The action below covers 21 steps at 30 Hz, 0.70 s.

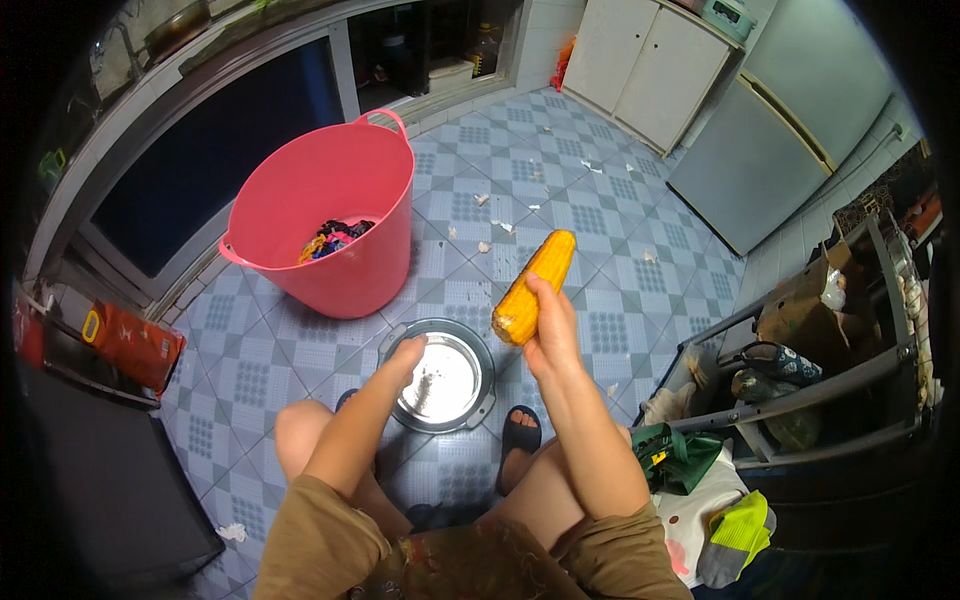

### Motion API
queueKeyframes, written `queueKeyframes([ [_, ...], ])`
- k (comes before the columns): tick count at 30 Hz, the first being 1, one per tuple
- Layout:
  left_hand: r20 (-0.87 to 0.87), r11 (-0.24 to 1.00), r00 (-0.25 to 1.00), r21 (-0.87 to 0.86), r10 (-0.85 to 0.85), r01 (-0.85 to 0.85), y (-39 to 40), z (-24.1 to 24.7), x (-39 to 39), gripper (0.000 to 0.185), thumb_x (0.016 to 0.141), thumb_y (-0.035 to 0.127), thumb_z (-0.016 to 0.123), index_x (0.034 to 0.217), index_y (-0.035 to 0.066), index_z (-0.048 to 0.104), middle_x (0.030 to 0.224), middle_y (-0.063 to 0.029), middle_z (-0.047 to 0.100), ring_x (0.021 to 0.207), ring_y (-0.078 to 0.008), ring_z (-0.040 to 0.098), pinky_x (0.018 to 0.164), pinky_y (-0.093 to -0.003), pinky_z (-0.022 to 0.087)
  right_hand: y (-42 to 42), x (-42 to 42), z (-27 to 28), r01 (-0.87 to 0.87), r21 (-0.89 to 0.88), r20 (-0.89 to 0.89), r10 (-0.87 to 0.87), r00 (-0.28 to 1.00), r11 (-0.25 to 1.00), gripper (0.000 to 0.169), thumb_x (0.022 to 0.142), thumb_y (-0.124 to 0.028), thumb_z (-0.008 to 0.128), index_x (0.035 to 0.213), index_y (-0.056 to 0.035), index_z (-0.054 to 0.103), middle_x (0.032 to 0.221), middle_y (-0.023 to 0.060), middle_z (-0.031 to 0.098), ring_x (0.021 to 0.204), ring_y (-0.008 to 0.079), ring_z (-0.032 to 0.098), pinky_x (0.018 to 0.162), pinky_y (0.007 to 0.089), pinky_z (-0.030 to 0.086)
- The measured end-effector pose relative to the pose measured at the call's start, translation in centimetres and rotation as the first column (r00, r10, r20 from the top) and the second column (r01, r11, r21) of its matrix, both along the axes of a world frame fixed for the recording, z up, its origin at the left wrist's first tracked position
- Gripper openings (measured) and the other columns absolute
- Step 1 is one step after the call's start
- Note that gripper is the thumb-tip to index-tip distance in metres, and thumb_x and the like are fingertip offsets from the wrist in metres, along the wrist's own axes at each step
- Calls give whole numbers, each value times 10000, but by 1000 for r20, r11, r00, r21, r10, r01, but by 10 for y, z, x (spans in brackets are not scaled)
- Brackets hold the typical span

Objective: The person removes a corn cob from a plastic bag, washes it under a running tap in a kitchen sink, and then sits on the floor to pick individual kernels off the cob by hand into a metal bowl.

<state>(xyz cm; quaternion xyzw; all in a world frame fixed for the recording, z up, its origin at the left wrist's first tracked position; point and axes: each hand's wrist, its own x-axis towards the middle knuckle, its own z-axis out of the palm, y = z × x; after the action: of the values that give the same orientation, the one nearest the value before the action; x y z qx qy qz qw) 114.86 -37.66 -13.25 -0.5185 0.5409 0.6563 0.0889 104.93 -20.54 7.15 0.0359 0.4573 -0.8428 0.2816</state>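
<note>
My right hand point(553, 319) grips an ear of yellow corn point(547, 274) without its husk. The cob is raised and tilted, with its pale cut end toward me. Between my feet a grey plastic basin point(486, 411) stands on the floor, and a shiny stainless steel bowl point(454, 375) sits inside it. My left hand point(406, 358) is at the left side of these rims, thumb toward the bowl. Its other fingers are hidden, so whether it grips a rim cannot be told. A dark patch shows on the bowl's bright bottom.
A pink tub point(375, 281) with coloured cloth items stands ahead to the left. White scraps point(504, 226) litter the tiled floor point(465, 472). On the right are a metal rack point(817, 390), a green bag point(686, 457) and a refrigerator point(757, 169). An orange-red bag point(135, 345) is on the left.
</note>
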Motion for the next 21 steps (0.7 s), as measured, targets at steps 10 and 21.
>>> queueKeyframes([
  [10,-184,946,980,-297,81,-134,8,17,2,217,657,-37,658,866,-56,604,819,-141,629,706,-221,610,594,-299,480,12,-2,-2,-8,-34,-48,6,999,999,315,813,-152,578,1045,9,438,929,112,521,825,217,556,726,377,499],
  [21,-687,939,659,-105,-306,327,52,208,21,428,896,213,495,1220,-41,379,831,-85,573,695,-120,563,566,-244,479,5,4,11,27,50,-228,-15,974,998,402,817,-207,621,1099,1,423,962,100,524,838,169,543,735,303,460],
])
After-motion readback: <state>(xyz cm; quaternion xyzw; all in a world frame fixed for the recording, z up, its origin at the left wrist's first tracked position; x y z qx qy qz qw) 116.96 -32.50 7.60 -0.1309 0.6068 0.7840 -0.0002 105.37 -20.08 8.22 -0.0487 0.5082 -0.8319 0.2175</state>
